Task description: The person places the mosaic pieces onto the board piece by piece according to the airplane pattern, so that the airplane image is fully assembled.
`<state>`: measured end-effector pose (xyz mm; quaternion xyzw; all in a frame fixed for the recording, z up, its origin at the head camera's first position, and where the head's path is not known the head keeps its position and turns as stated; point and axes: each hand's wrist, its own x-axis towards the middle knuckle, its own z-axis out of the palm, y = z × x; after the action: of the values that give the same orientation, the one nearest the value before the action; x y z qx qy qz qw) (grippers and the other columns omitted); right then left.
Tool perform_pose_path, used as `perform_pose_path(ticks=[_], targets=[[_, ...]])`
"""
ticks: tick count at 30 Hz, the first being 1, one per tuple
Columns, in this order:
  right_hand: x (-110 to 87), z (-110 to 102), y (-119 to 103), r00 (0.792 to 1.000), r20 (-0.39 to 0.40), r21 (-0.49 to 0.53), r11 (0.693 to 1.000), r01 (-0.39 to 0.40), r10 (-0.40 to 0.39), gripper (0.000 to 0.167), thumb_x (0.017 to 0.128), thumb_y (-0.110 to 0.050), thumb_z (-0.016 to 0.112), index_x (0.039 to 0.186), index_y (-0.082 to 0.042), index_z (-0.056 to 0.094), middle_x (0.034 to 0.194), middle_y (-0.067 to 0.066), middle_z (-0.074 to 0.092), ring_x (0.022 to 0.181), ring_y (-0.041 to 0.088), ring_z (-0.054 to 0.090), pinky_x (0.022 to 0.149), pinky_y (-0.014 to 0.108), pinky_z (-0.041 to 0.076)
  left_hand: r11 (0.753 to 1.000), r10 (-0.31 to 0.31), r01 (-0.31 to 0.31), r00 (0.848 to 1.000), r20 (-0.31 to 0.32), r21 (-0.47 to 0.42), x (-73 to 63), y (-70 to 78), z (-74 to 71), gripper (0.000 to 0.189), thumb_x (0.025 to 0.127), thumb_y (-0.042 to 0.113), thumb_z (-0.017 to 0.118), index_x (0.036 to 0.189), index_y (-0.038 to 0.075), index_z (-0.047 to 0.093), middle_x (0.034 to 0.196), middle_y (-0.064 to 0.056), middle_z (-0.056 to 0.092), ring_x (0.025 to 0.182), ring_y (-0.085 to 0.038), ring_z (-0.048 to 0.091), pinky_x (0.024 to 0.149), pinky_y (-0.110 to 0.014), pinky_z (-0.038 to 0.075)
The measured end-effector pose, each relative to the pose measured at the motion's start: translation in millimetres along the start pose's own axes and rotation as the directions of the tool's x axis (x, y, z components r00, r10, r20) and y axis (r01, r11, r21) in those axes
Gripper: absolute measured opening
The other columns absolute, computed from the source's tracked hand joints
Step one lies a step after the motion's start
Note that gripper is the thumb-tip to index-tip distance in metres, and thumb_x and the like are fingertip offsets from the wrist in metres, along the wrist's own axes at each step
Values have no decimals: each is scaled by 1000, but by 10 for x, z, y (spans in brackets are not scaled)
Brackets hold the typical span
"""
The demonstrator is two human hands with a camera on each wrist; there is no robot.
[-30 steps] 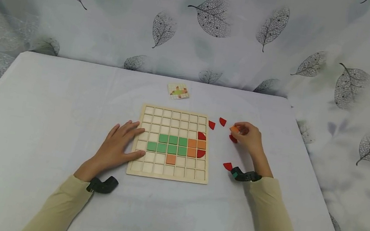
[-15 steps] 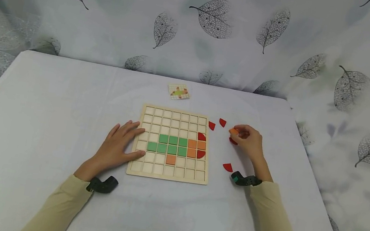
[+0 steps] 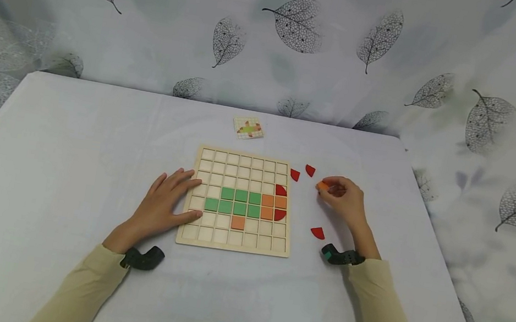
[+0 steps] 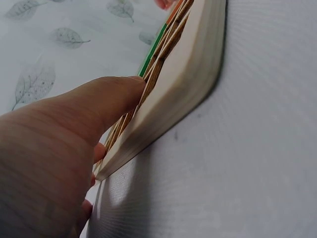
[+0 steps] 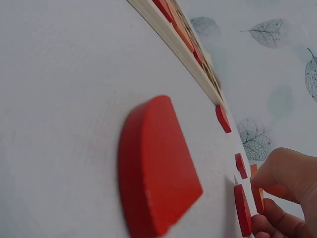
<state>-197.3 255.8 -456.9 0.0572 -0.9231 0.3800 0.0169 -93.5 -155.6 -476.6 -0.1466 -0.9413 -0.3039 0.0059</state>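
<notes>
My right hand (image 3: 344,199) pinches an orange tile (image 5: 257,191) between thumb and fingers, right of the wooden grid board (image 3: 233,240). A red quarter-circle piece (image 5: 242,210) lies right by those fingertips in the right wrist view; the hand hides it in the head view. Spread fingers of my left hand (image 3: 163,202) rest on the board's left edge, with the thumb over a lower-left cell. Green square tiles (image 3: 240,208) fill cells in two middle rows. Orange tiles (image 3: 268,200) and red quarter-circles (image 3: 280,215) sit at the right, and one orange square (image 3: 238,222) lower down.
Two loose red quarter-circles (image 3: 310,170) lie off the board's upper right corner. Another red piece (image 3: 318,233) lies nearer my right wrist. A small pattern card (image 3: 248,128) lies beyond the board on the white-covered table (image 3: 88,158).
The right hand has shifted slightly left and toward me with the orange tile, now covering the red piece beneath it in the head view. The left hand stays on the board.
</notes>
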Motion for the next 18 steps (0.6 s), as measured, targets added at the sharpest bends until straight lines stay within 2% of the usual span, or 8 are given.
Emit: perform_pose_path(ticks=[7, 18], targets=[[-36, 25, -64, 998, -26, 14, 998, 60, -60, 31, 84, -7, 75, 113, 2, 68, 102, 20, 65, 88, 29, 59, 74, 17, 45, 1000, 12, -12, 1000, -4, -16, -6, 13, -15, 73, 84, 42, 72, 144, 9, 46, 155, -13, 33, 147, -34, 18, 119, -53, 5], [-92, 125, -209, 985, 1, 106, 980, 170, -171, 28, 83, -1, 73, 111, 3, 68, 100, 19, 64, 85, 29, 58, 73, 14, 47, 1000, 14, -14, 1000, -7, -6, -1, 1, -8, 74, 84, 43, 73, 144, 9, 46, 155, -13, 33, 147, -34, 19, 118, -53, 6]])
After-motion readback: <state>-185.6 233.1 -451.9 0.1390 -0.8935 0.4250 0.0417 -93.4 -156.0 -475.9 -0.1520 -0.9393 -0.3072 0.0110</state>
